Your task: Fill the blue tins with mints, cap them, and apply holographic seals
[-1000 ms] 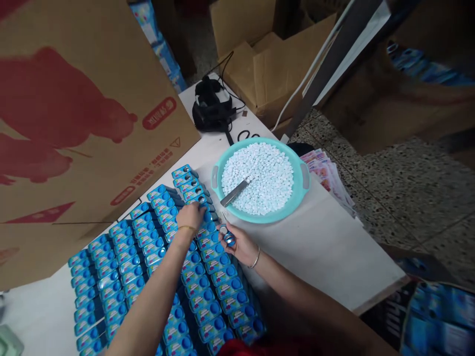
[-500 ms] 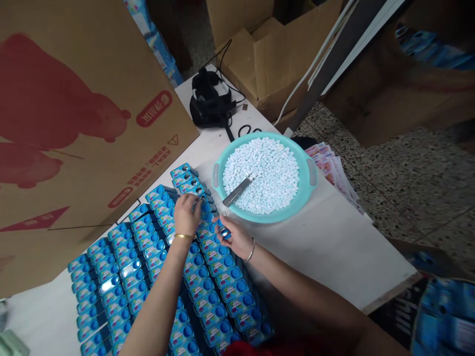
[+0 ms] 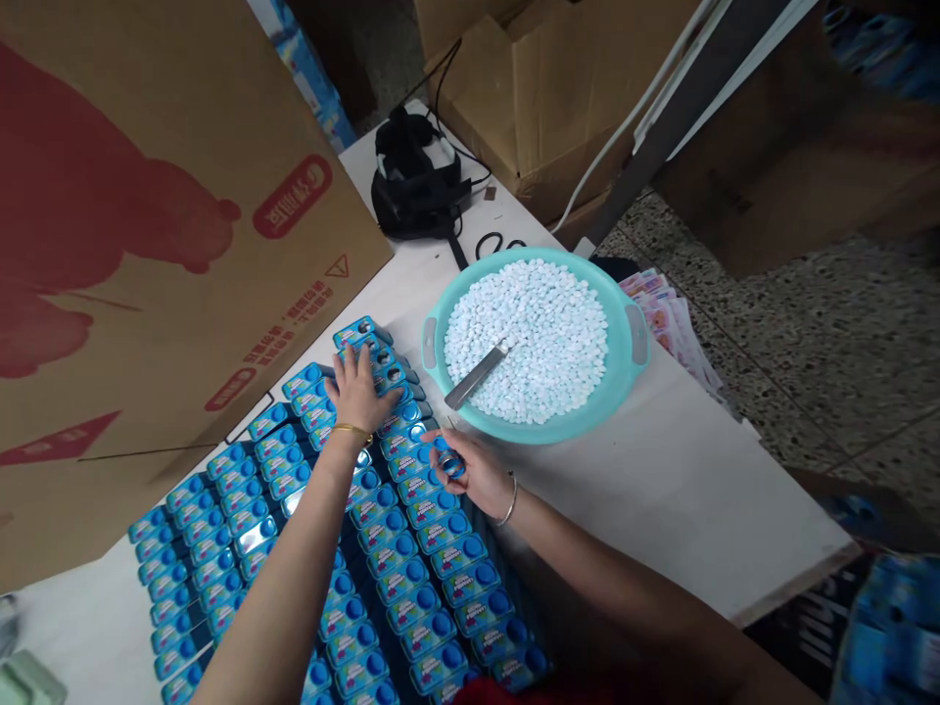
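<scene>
Blue rectangular printed tins (image 3: 383, 530) in rows on white desk (image 3: 638, 490). Left hand (image 3: 358, 397): spread wide atop far tins, nothing gripped. Right hand (image 3: 476, 478): curled around small round shiny blue piece (image 3: 450, 464).

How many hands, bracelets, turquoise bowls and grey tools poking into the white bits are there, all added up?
Hands: 2, the left hand and right hand
Bracelets: 2, the gold bracelet and silver bracelet
Bowls: 1, the turquoise bowl
Tools: 1, the grey tool
Total: 6
</scene>
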### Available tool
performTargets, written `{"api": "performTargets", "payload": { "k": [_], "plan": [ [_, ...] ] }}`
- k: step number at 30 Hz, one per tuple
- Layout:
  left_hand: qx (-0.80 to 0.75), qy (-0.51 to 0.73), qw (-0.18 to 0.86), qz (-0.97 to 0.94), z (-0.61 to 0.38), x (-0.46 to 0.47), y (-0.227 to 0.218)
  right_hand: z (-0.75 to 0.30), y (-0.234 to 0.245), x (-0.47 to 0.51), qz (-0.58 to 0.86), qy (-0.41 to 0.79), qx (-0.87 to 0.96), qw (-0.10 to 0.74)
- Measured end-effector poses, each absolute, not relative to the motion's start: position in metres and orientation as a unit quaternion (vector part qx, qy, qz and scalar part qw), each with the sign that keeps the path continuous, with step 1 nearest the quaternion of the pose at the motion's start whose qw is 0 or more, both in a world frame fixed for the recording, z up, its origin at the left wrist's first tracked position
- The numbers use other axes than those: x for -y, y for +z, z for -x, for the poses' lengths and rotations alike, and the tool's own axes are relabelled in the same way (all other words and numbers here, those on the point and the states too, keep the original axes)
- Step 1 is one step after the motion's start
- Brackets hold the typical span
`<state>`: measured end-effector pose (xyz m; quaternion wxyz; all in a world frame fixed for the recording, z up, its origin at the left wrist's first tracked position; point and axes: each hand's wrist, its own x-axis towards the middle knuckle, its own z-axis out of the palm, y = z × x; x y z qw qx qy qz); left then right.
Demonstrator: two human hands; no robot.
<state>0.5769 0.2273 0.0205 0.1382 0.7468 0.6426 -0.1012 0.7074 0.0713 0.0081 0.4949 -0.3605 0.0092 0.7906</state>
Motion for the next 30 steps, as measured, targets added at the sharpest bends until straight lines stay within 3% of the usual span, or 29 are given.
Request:
{"api": "performTargets", "payload": {
  "k": [6,12,15,19,21,23,26,30],
  "plan": [
    [-0.635,-0.168,0.111,-0.746,-0.584,-0.228,0.022,-0.706,0.007,-0.076,0.336,0.807,-0.025,0.484],
    [-0.644,-0.163,0.115,-0.739,-0.591,-0.221,0.02,-0.702,0.004,-0.083,0.33,0.814,-0.058,0.475],
    [-0.633,-0.098,0.124,-0.758,-0.591,-0.217,0.027,-0.702,0.006,-0.084,0.332,0.824,-0.077,0.452],
    [-0.5,0.04,0.31,-0.808,-0.584,-0.187,0.044,-0.701,0.009,-0.086,0.343,0.82,-0.075,0.452],
    [-0.44,0.055,0.413,-0.796,-0.578,-0.168,0.048,-0.699,0.01,-0.088,0.357,0.813,-0.065,0.456],
    [-0.454,0.067,0.447,-0.768,-0.574,-0.158,0.047,-0.696,0.011,-0.09,0.366,0.808,-0.068,0.457],
    [-0.541,0.104,0.418,-0.722,-0.572,-0.17,0.039,-0.695,0.014,-0.092,0.34,0.813,-0.087,0.465],
    [-0.643,0.053,0.264,-0.717,-0.579,-0.222,0.03,-0.699,0.017,-0.089,0.294,0.814,-0.08,0.495]
  ]
}}
